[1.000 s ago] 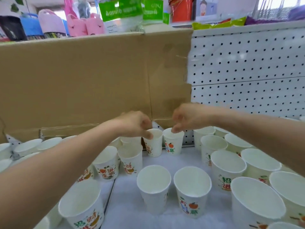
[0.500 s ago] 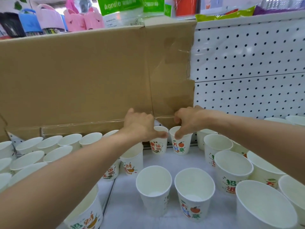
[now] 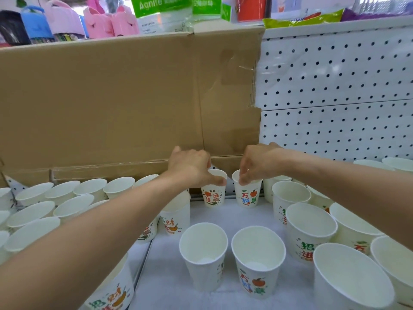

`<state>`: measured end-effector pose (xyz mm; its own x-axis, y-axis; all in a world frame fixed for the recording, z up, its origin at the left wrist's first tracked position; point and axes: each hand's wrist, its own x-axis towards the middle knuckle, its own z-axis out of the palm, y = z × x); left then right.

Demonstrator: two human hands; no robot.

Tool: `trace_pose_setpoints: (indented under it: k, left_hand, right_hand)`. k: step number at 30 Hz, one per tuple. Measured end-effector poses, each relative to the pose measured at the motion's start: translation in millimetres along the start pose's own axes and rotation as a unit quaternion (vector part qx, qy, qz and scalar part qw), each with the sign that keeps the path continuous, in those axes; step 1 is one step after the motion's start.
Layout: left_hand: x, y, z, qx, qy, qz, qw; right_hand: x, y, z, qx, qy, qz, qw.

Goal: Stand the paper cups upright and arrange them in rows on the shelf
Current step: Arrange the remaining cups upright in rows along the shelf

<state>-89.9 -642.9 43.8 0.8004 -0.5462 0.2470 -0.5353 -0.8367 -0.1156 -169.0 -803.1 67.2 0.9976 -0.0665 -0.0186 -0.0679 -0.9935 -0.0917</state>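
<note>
Presently: two upright paper cups at the shelf's [image 3: 225,217] back edge, side by side and just apart, against the cardboard sheet [image 3: 111,104].

- **Grips:** left hand [image 3: 192,168] pinches the rim of the left cup [image 3: 212,196] from above; right hand [image 3: 257,164] likewise pinches the right cup [image 3: 247,196].
- **Relation:** each cup stands directly below its grip, long axis vertical.
- **Flanks:** left rows [image 3: 62,191] and right rows [image 3: 310,222] crowd close.
- **Open room:** a bare strip toward the front edge, ending at the front pair of cups [image 3: 203,256].
- **Judgement:** letting go needs only a straight upward lift.
</note>
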Motion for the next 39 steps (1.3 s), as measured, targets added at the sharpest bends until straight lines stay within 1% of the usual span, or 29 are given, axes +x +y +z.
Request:
trace_pose_setpoints:
  k: [9, 13, 15, 17, 18, 19, 20, 21, 22, 24, 25, 27, 29, 34, 39]
  left_hand:
    - [0.3, 14.7, 1.0, 0.025, 0.006, -0.018, 1.0]
    - [-2.4, 15.2, -2.1, 0.012, 0.001, -0.023, 1.0]
    - [-11.2, 11.0, -12.2, -0.047, 0.008, -0.007, 0.999]
    - [-32.1, 2.2, -29.2, -0.154, -0.008, 0.019, 0.988]
    - [-46.7, -3.3, -38.3, -0.21, -0.029, 0.044, 0.976]
    - [-62.9, -9.0, -47.0, -0.251, -0.055, 0.076, 0.963]
    - [-80.1, -13.6, -55.7, -0.27, -0.084, 0.107, 0.953]
    - [-96.4, -17.1, -61.9, -0.266, -0.118, 0.123, 0.949]
    - [-111.5, -18.1, -66.0, -0.244, -0.151, 0.122, 0.95]
    - [-132.4, -14.9, -67.0, -0.165, -0.188, 0.109, 0.962]
    - [-137.5, -11.1, -64.4, -0.121, -0.191, 0.106, 0.968]
    - [-139.3, -2.4, -56.8, -0.058, -0.189, 0.108, 0.974]
    - [-134.5, 2.9, -52.4, -0.044, -0.187, 0.111, 0.975]
    - [-106.7, 2.4, -47.3, -0.074, -0.176, 0.144, 0.971]
    - [-85.6, 0.4, -40.4, -0.142, -0.188, 0.132, 0.963]
  right_hand:
    - [-4.1, 4.5, 5.9, 0.003, 0.013, -0.013, 1.0]
    - [-3.8, 7.2, 10.1, -0.009, 0.031, -0.027, 0.999]
    - [-9.1, 7.9, 7.3, -0.003, 0.063, -0.051, 0.997]
    - [-23.4, 7.0, -0.2, 0.073, 0.063, -0.096, 0.991]
    - [-33.4, 5.9, -4.9, 0.115, 0.04, -0.127, 0.984]
    - [-44.8, 4.0, -10.1, 0.136, 0.006, -0.16, 0.978]
    - [-57.7, 0.9, -15.2, 0.137, -0.034, -0.188, 0.972]
    - [-70.2, -2.4, -18.6, 0.125, -0.076, -0.204, 0.968]
    - [-82.3, -6.5, -20.3, 0.106, -0.112, -0.211, 0.965]
    - [-102.9, -16.3, -17.8, 0.056, -0.154, -0.2, 0.966]
    - [-110.6, -21.4, -13.7, 0.025, -0.158, -0.191, 0.968]
    - [-117.7, -29.5, -2.3, -0.048, -0.133, -0.184, 0.973]
    - [-116.3, -33.9, 5.8, -0.088, -0.1, -0.185, 0.974]
    - [-90.1, -26.4, 6.9, -0.04, -0.067, -0.179, 0.981]
    - [-64.6, -15.3, 7.2, 0.041, -0.076, -0.143, 0.986]
